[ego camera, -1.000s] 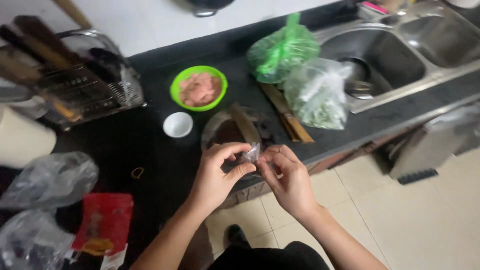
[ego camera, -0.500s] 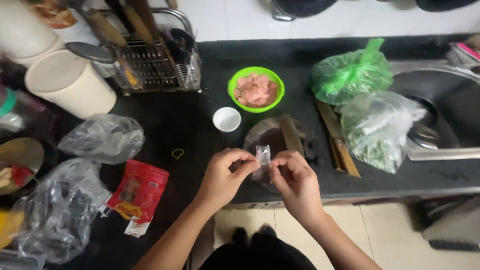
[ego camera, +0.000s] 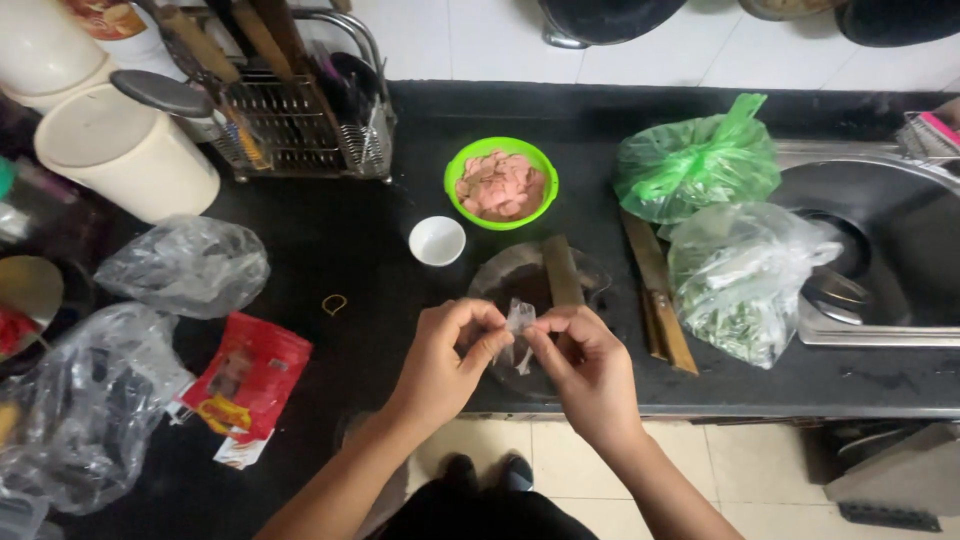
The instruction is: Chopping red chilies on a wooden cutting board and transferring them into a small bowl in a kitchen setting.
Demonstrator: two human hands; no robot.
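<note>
My left hand (ego camera: 450, 355) and my right hand (ego camera: 588, 365) pinch a small clear plastic packet (ego camera: 518, 322) between their fingertips, over the near edge of the black counter (ego camera: 360, 270). Just beyond the hands lies a round dark wooden board (ego camera: 510, 280) with a wooden-handled tool (ego camera: 561, 270) resting on it. A small white bowl (ego camera: 437, 240) sits behind my left hand. Farther back stands a green bowl (ego camera: 501, 183) holding pink sliced meat.
A knife (ego camera: 655, 290) lies right of the board, beside a clear bag of greens (ego camera: 745, 280) and a green bag (ego camera: 697, 160). The steel sink (ego camera: 880, 250) is at right. Left: red packet (ego camera: 250, 375), crumpled clear bags (ego camera: 185, 265), rubber band (ego camera: 334, 304), utensil rack (ego camera: 290, 110), white container (ego camera: 125, 150).
The view has swung left and settled squarely over the counter. Both hands stay together on the small packet, and have shifted a little nearer the counter edge.
</note>
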